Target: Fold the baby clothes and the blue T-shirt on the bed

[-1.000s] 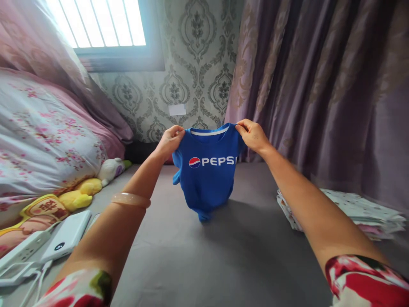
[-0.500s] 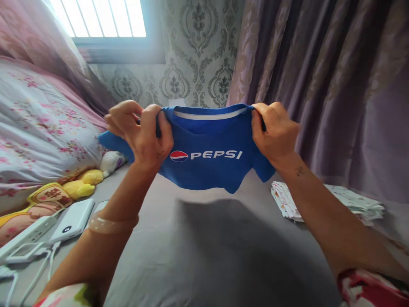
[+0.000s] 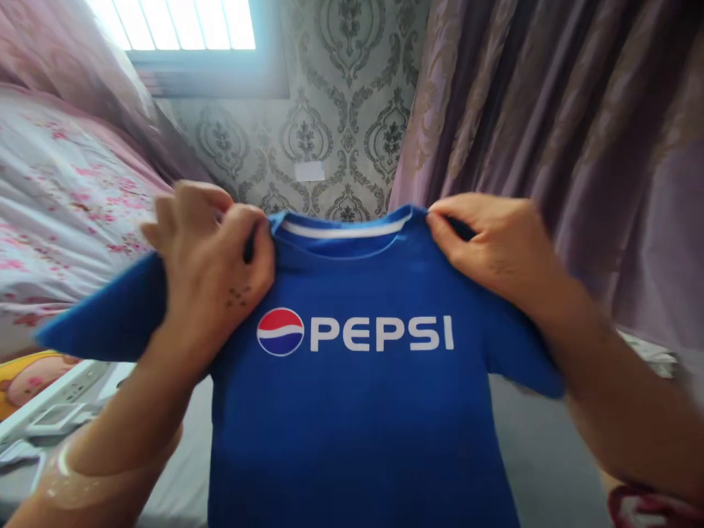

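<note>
A blue T-shirt (image 3: 352, 411) with a white PEPSI print and a round logo hangs spread out in front of me, its front facing me. My left hand (image 3: 214, 257) is closed on the shoulder beside the collar, thumb and fingers pinching the cloth. On the other side of the neckline, my right hand (image 3: 489, 242) pinches the opposite shoulder. Both sleeves stick out past my hands. The shirt's lower end runs out of view at the bottom.
Under the shirt lies a grey bed sheet (image 3: 550, 440). At the left are a white power strip (image 3: 77, 389), a yellow plush toy (image 3: 33, 381) and floral bedding (image 3: 71, 198). Folded white cloth (image 3: 652, 357) shows behind my right forearm. Purple curtains (image 3: 522, 110) hang at the right.
The shirt has come closer to me and now hangs down at full width, where before it was lifted away with its body foreshortened. My hands have moved nearer, still gripping both shoulders.
</note>
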{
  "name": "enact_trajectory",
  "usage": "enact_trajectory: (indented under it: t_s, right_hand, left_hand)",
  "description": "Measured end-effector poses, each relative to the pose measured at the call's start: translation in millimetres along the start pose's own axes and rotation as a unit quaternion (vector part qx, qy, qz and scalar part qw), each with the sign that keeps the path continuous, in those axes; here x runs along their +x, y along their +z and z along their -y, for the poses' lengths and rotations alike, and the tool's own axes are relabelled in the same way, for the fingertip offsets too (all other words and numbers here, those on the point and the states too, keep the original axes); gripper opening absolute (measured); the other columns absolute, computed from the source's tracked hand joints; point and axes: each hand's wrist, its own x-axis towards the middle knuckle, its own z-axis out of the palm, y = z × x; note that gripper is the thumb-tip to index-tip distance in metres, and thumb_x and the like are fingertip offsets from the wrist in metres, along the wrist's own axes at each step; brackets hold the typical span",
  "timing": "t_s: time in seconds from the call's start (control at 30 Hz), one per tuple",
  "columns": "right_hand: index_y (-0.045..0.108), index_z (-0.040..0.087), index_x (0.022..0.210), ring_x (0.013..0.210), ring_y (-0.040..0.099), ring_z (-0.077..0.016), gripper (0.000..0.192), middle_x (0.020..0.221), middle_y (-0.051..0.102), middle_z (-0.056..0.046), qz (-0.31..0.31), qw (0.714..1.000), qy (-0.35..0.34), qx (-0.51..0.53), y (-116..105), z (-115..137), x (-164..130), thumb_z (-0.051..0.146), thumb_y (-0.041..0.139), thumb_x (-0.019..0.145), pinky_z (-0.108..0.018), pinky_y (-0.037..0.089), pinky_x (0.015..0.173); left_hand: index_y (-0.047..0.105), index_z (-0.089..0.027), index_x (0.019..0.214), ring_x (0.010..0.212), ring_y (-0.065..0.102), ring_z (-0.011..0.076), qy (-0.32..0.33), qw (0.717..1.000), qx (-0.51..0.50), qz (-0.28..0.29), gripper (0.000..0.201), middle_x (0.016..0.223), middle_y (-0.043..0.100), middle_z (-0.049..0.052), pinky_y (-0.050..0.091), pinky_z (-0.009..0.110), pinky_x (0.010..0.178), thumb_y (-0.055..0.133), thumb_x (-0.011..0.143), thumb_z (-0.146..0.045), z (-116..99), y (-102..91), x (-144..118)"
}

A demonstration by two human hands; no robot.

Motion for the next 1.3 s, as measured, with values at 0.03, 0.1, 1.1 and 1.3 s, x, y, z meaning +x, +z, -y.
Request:
enact_trajectory:
  t_s: [0.03,0.1,1.1,1.3]
  right_hand:
    - [0.069,0.026,0.101,0.094,0.068,-0.0209,0.024,0.101,0.073,0.002,0.055,0.998,0.018,0.013,17.1,-3.6,-5.5,0.036,0.048,0.095,-0.032,0.052,0.079]
    - [0.07,0.026,0.098,0.092,0.068,-0.0204,0.024,0.099,0.074,0.001,0.155,0.986,0.056,0.025,55.5,-10.9,-21.1,0.036,0.049,0.095,-0.03,0.05,0.076]
    - [0.06,0.019,0.116,0.103,0.064,-0.0257,0.041,0.119,0.064,-0.016,0.464,0.88,0.1,-0.024,337.8,-69.3,-124.6,0.031,0.023,0.102,-0.032,0.043,0.08]
    - [0.06,0.019,0.116,0.104,0.063,-0.0258,0.042,0.117,0.064,-0.016,0.454,0.884,0.115,0.001,369.1,-85.0,-119.7,0.031,0.022,0.102,-0.034,0.043,0.083]
  left_hand:
    - [0.066,-0.018,0.09,0.116,0.044,0.0324,0.013,0.999,0.02,0.043,0.026,0.111,0.05,0.007,0.032,0.055,0.098,0.049,0.092,-0.037,1.4,15.5,-6.6]
    - [0.068,-0.02,0.087,0.104,0.05,0.027,-0.001,0.989,0.006,0.15,0.026,0.1,0.055,0.007,0.039,0.047,0.092,0.048,0.092,-0.036,10.9,57.0,-28.1]
    - [0.06,-0.021,0.106,0.105,0.048,0.0287,0.009,0.897,0.053,0.439,0.034,0.108,0.057,0.013,0.034,0.041,0.087,0.03,0.099,-0.033,62.4,344.6,-133.3]
    - [0.06,-0.02,0.107,0.107,0.048,0.029,-0.012,0.898,0.055,0.436,0.033,0.111,0.057,0.014,0.034,0.043,0.09,0.03,0.099,-0.032,67.4,373.2,-128.5]
